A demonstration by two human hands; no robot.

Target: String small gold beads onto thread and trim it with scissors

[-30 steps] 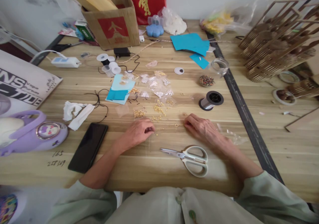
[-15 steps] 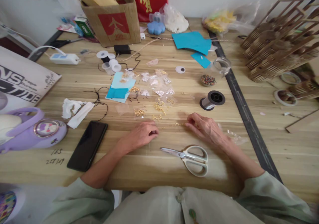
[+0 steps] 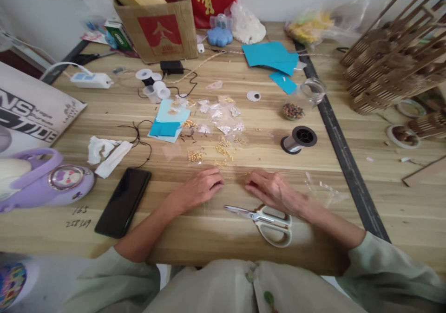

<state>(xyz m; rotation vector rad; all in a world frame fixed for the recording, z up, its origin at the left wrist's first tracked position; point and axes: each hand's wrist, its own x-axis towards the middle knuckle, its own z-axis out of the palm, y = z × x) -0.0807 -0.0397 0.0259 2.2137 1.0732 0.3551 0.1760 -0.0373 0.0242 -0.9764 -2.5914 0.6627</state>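
Note:
A thin gold chain [image 3: 236,177] runs low over the table between my two hands. My left hand [image 3: 204,186] is closed at the chain's left end, fingertips pinched. At the other end my right hand [image 3: 273,190] is closed too, its thumb and fingers hiding the ring seen there before. Small gold findings [image 3: 223,152] and a patch of gold beads [image 3: 195,156] lie just beyond my left hand. Nearer to me, a pair of scissors [image 3: 259,218] with cream handles rests with its blades pointing left.
A black phone [image 3: 123,202] lies left of my left forearm. A wire spool [image 3: 298,140] and a jar of mixed beads [image 3: 293,111] stand beyond my right hand. Small bags of silver findings [image 3: 223,115] and blue paper [image 3: 165,129] lie farther back. Woven bamboo baskets [image 3: 383,71] crowd the right.
My right hand has moved left toward my left hand, covering the chain's ring and shortening the visible stretch. My left hand has barely moved.

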